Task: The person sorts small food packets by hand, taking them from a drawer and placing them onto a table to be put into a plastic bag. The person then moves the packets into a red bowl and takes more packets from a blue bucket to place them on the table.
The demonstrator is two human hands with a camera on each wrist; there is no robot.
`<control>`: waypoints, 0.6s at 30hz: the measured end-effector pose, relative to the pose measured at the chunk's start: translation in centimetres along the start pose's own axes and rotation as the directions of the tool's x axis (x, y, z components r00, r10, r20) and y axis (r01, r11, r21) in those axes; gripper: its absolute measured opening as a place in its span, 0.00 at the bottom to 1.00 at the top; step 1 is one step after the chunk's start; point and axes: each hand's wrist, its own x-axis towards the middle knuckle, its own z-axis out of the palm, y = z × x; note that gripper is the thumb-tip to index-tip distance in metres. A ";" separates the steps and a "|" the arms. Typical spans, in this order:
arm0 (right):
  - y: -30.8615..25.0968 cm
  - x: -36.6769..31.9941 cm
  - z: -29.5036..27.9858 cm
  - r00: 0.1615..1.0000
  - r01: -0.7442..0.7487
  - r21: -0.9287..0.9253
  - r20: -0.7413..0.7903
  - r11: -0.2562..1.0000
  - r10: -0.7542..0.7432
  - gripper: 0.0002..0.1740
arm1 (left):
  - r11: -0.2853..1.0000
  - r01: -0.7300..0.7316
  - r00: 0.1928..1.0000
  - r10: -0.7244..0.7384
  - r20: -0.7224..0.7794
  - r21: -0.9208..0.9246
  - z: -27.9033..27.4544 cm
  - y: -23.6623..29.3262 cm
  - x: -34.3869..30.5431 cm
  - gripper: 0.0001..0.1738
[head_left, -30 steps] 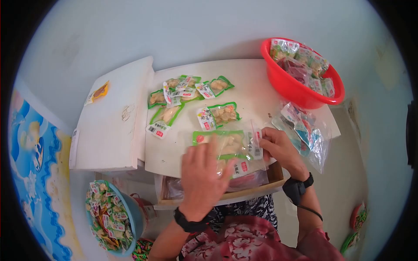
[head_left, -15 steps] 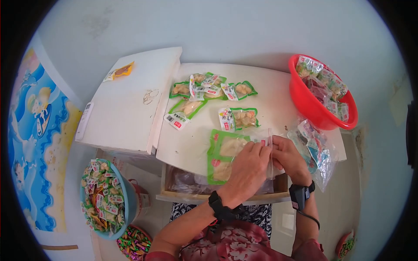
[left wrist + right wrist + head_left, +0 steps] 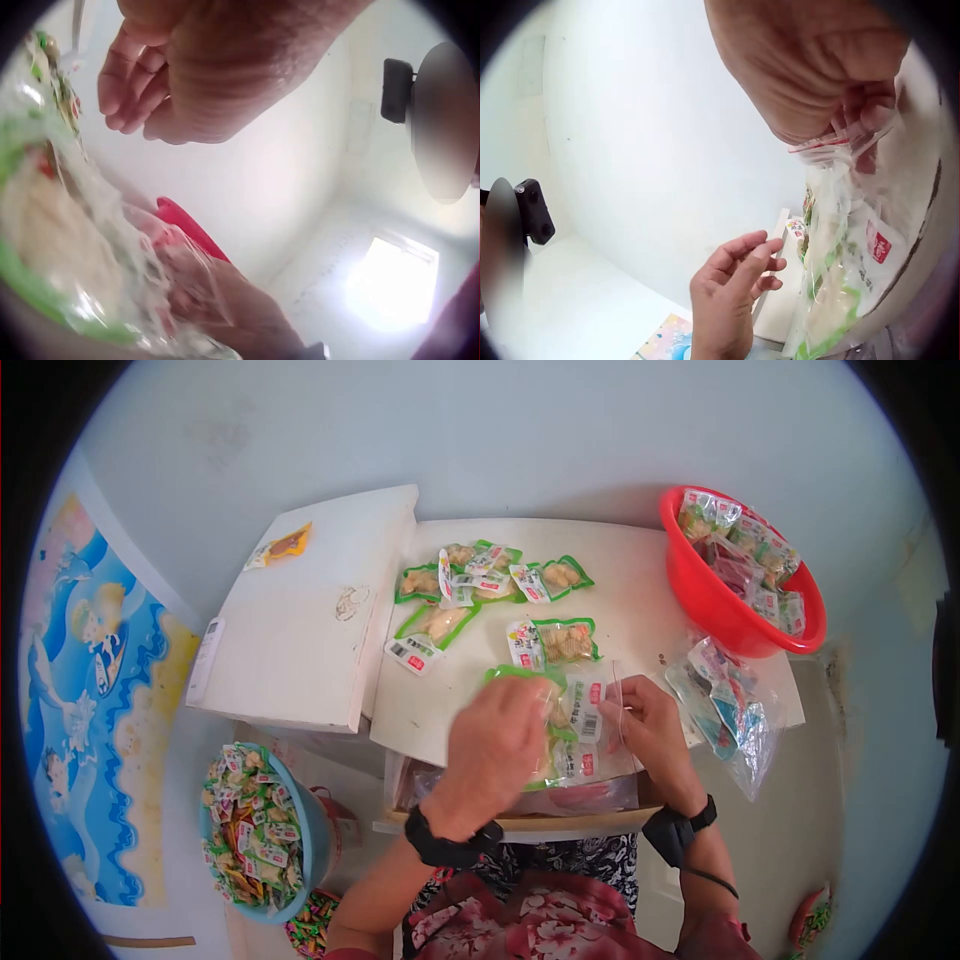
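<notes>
A clear zip bag (image 3: 622,745) holding green-edged food packets (image 3: 582,712) lies at the table's front edge. My right hand (image 3: 655,738) pinches the bag's right end near its zip strip; the right wrist view shows that hand (image 3: 817,67) gripping the bag's top. My left hand (image 3: 492,752) is over the packets' left part, hiding some of them. In the left wrist view the left hand (image 3: 217,71) has loosely bent fingers with nothing between them, apart from the bag. A single packet (image 3: 566,642) lies just behind the bag.
Several packets (image 3: 438,623) lie at the table's back left. A red basin (image 3: 690,585) of packets stands at the back right, with a clear bag of blue packs (image 3: 728,710) before it. A blue tub (image 3: 318,830) stands on the floor at left, beside an open drawer (image 3: 520,823).
My left hand has moved from the bag's zip end leftward over the packets. The packets' white labelled ends now show inside the bag near my right hand, which keeps its hold.
</notes>
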 end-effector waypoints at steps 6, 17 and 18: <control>0.0 -3.2 -1.3 0.981 0.133 0.143 -0.163 0.981 -0.109 0.07 | 0.815 0.089 0.996 -0.087 -0.031 0.573 -2.2 -6.7 3.2 0.23; 1.0 -5.3 -2.3 0.978 0.167 0.241 -0.161 0.956 -0.131 0.06 | 0.686 0.196 0.941 -0.332 0.062 0.700 -1.4 -10.6 5.7 0.31; 1.1 -5.3 -2.4 0.978 0.167 0.246 -0.164 0.955 -0.129 0.06 | 0.691 0.155 0.945 -0.312 0.097 0.706 -1.6 -10.7 5.6 0.29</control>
